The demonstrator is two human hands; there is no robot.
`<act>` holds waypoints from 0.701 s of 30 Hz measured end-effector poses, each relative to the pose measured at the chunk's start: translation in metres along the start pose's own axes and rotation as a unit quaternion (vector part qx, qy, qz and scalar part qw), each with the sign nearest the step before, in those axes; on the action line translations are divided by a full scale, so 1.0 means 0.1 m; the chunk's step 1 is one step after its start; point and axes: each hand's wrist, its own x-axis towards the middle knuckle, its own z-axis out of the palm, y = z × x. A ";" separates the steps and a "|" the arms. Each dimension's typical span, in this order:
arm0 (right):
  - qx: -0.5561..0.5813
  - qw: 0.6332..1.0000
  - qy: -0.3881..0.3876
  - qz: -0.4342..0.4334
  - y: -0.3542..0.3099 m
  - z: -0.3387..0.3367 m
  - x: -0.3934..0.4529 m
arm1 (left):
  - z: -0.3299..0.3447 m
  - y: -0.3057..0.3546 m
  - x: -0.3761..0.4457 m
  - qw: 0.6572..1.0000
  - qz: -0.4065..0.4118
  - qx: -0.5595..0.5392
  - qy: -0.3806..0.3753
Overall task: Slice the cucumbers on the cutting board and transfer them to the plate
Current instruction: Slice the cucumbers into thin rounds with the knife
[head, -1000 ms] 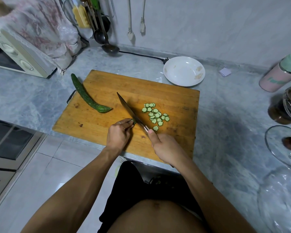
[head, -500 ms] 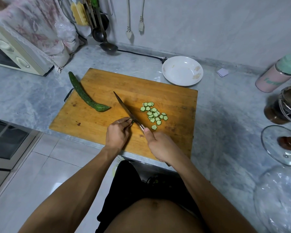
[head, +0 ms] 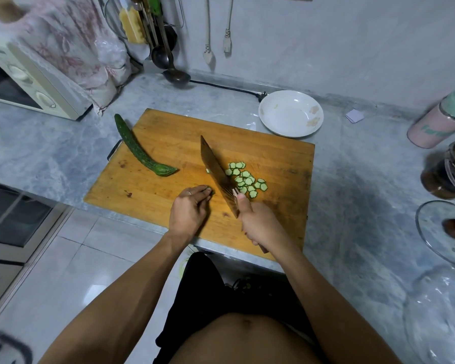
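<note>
The right hand is wrapped round the handle of a knife, whose blade lies tilted across the middle of the board. The left hand pinches a small cucumber end in its curled fingertips, just left of the blade. A pile of slices lies right of the blade. A whole cucumber lies across the board's far left corner. The plate sits on the counter at the board's far right corner.
</note>
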 end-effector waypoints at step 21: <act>-0.016 0.999 -0.021 -0.030 0.05 -0.18 -0.22 | 0.09 0.10 -0.01 0.999 0.000 -0.025 0.026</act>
